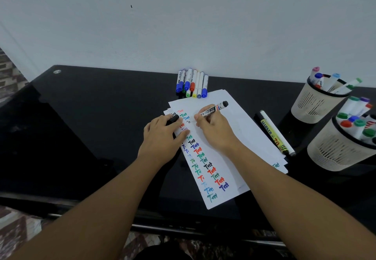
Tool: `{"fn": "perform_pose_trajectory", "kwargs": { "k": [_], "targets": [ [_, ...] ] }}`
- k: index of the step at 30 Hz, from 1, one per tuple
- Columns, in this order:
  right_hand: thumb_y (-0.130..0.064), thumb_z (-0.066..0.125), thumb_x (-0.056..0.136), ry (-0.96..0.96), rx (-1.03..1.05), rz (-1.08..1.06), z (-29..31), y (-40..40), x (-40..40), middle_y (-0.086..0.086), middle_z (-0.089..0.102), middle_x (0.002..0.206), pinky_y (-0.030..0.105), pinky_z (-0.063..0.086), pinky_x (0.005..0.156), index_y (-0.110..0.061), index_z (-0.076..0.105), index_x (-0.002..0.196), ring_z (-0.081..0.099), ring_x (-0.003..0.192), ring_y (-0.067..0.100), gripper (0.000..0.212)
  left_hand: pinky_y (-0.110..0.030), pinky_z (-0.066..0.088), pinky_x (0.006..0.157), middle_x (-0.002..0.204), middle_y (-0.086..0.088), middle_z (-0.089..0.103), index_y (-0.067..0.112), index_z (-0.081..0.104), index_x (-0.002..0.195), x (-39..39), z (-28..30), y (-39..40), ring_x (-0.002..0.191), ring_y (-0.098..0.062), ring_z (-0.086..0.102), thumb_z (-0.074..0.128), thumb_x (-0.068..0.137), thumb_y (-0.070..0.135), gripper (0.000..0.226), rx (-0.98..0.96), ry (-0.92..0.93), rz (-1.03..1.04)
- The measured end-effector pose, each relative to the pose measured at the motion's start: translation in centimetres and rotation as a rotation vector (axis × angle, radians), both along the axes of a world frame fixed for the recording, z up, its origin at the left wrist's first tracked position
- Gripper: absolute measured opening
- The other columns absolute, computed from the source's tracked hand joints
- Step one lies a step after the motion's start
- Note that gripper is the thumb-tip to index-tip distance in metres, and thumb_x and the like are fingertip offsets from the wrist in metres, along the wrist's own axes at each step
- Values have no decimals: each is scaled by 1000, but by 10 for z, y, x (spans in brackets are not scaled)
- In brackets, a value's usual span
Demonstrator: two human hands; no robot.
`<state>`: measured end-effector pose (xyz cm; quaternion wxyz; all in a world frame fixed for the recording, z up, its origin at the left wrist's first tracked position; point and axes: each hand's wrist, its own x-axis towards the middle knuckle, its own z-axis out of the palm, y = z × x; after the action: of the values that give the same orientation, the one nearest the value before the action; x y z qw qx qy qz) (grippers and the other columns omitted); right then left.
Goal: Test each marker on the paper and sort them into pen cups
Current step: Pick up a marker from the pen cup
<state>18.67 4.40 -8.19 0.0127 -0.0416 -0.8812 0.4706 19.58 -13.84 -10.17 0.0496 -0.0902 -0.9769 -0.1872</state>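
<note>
Two bare hands work over a stack of white paper sheets (230, 135) lying askew on a glossy black tabletop (87, 129). The right hand (213, 129) has its fingers curled round a black-bodied marker with a printed label (213, 110), tilted, its tip down near the top of the sheet and its black rear end pointing up and away to the right. The left hand (162, 137) lies on the left edge of the paper, its fingers extended across the sheet while thumb and forefinger pinch a small black cap (173, 119).

The top sheet carries two columns of short handwritten words in red, green, black, blue and pale blue, running from the hands down toward the near edge.

Behind the paper, against the pale wall, lies a row of about seven white markers with blue, green, red and yellow caps (192, 83), side by side and touching. Right of the paper lie two more: a yellow-labelled marker (272, 135) and a slim white one (277, 132), touching each other. At the far right stand two cream slotted plastic pen cups with black rims, the farther cup (313, 105) and the nearer cup (335, 153), each full of upright capped markers.
</note>
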Motion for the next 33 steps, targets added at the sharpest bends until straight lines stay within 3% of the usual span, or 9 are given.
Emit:
{"fn": "perform_pose_trajectory", "kwargs": {
  "k": [28, 33],
  "targets": [
    [-48, 51, 105, 18, 71, 2, -5, 1, -6, 2, 70, 95, 31, 54, 79, -14, 63, 106, 67, 86, 14, 36, -43, 12, 122, 157, 9, 35, 38, 45, 150, 1, 0, -1, 147, -16, 23, 41, 99, 64, 58, 9, 2, 3],
    [-49, 50, 105, 4, 67, -15, -8, 2, -8, 0, 68, 93, 25, 49, 70, -15, 62, 106, 66, 85, 13, 36, -44, 13, 122, 158, 9, 34, 38, 45, 150, 1, 0, 0, 148, -16, 23, 41, 99, 64, 58, 5, -3, 1]
  ]
}}
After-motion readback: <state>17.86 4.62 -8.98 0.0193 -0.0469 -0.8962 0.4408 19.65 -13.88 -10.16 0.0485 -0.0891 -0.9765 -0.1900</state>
